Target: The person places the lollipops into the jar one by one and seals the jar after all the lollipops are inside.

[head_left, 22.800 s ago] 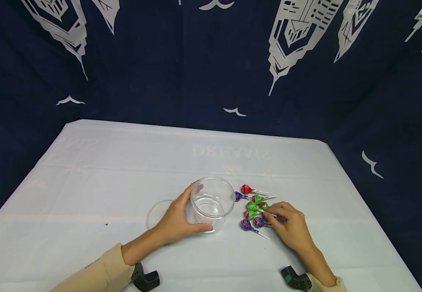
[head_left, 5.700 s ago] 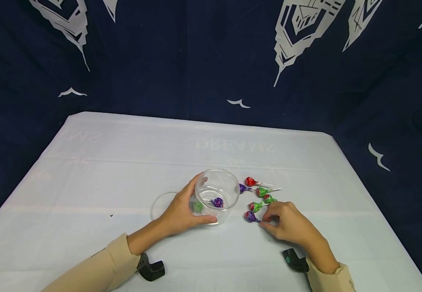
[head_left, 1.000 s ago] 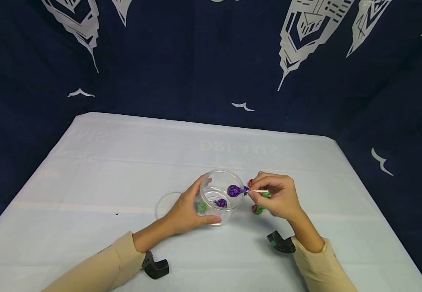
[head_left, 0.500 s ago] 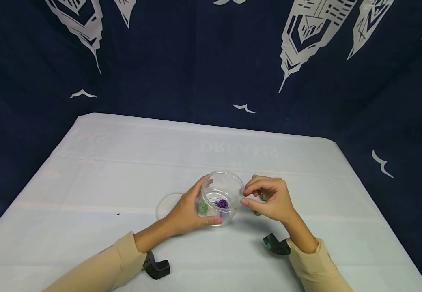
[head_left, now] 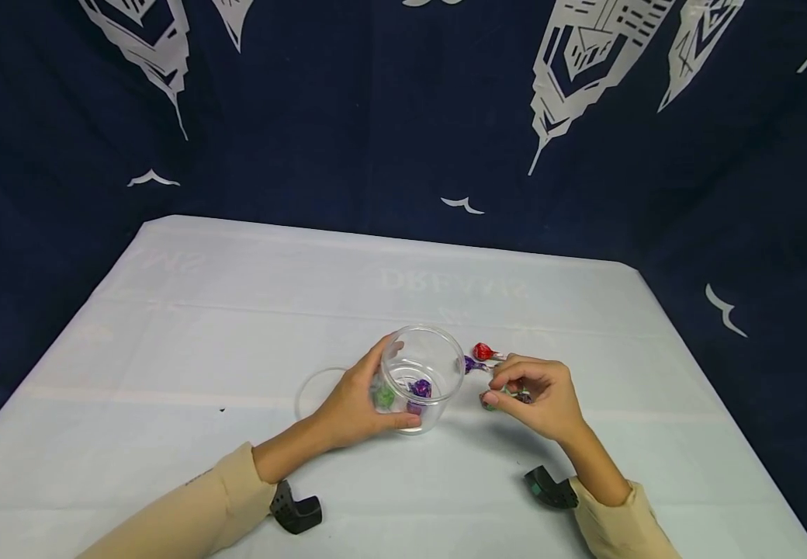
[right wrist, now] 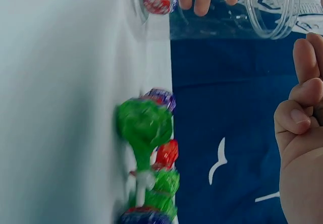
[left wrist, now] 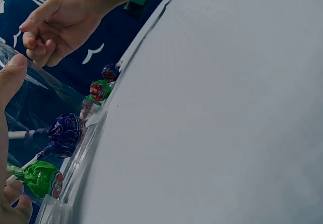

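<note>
Your left hand point(head_left: 358, 400) grips the clear jar point(head_left: 438, 410) at frame centre, thumb and fingers round its wall, likely to steady it and leave the mouth free. Inside, green lollipop point(head_left: 384, 397) and purple candy point(head_left: 420, 388) sit heads-low, sticks slanting, presumably from head weight. Right of centre, your right hand point(head_left: 539, 394) hangs above loose lollipops point(right wrist: 144, 123), fingers loosely bent, nothing visible in them. Red lollipop point(head_left: 483, 352) lies behind, on the white table point(head_left: 166, 341); the cluster sits near the jar, probably for short reach.
</note>
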Demonstrator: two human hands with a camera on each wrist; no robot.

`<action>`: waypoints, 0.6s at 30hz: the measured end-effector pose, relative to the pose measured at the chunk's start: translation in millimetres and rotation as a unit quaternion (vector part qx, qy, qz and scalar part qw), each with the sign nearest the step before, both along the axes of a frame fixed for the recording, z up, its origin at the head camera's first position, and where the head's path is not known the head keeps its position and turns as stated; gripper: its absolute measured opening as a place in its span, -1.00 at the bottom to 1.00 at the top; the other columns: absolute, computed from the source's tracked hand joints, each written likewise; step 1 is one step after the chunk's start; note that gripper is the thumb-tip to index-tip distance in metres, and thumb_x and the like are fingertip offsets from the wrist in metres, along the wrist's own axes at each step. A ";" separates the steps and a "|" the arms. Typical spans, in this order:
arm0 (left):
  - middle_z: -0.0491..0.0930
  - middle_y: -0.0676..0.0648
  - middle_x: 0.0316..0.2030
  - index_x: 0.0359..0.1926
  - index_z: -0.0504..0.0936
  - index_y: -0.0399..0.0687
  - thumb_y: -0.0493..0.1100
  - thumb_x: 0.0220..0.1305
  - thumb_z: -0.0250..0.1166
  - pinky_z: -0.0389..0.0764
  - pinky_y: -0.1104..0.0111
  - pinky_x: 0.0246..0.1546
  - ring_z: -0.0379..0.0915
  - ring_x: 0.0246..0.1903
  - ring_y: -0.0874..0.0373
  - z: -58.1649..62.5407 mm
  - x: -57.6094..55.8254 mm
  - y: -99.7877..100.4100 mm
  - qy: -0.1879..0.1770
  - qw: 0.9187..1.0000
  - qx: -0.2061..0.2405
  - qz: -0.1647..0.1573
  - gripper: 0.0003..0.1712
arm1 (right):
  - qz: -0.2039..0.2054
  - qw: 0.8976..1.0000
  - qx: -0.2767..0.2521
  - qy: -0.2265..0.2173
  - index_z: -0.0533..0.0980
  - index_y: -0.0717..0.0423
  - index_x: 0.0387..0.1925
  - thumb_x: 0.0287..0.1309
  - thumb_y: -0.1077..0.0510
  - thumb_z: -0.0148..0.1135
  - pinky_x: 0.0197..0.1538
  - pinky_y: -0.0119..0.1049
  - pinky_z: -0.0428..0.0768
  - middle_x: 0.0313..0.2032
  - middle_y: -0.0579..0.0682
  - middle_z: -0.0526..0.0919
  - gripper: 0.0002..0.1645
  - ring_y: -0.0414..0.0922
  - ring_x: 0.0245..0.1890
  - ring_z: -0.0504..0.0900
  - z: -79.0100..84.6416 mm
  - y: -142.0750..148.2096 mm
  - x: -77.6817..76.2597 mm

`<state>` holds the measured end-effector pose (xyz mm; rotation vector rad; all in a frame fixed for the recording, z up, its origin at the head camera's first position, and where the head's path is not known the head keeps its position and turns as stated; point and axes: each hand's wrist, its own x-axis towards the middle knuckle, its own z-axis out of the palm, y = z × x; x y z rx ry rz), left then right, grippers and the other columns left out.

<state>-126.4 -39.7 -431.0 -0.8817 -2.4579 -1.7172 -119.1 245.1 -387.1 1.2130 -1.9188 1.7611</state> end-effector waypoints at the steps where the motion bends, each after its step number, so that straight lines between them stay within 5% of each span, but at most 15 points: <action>1: 0.38 -0.16 0.32 0.53 0.05 0.13 0.06 -0.16 0.66 0.26 -0.02 0.32 0.29 0.31 0.00 0.1 0.0 0.1 0.000 1.000 -0.002 0.001 0.30 | -0.003 1.000 -0.002 0.000 0.63 0.29 -0.42 -0.20 0.64 0.38 -0.55 -0.32 0.28 -0.48 0.06 0.63 -0.70 -0.11 -0.53 0.34 -1.1 1.9 1.1; 9: 0.36 -0.17 0.34 0.53 0.06 0.07 0.05 -0.16 0.66 0.22 -0.02 0.35 0.25 0.34 0.01 -1.1 -1.2 -1.8 -0.002 1.000 0.000 0.003 0.31 | -0.016 1.000 -0.018 -0.003 0.64 0.31 -0.39 -0.11 0.58 0.41 -0.56 -0.29 0.26 -0.47 0.08 0.64 -0.77 -0.10 -0.53 0.33 -6.4 12.6 7.3; 18: 0.37 -0.18 0.33 0.53 0.05 0.10 0.05 -0.17 0.67 0.25 -0.01 0.33 0.28 0.32 0.00 -0.6 -0.7 0.7 0.000 1.000 0.005 -0.002 0.31 | -0.039 0.999 0.001 -0.022 0.62 0.37 -0.40 -0.32 0.75 0.28 -0.54 -0.28 0.32 -0.45 0.07 0.64 -0.61 -0.07 -0.50 0.35 -15.3 24.5 16.9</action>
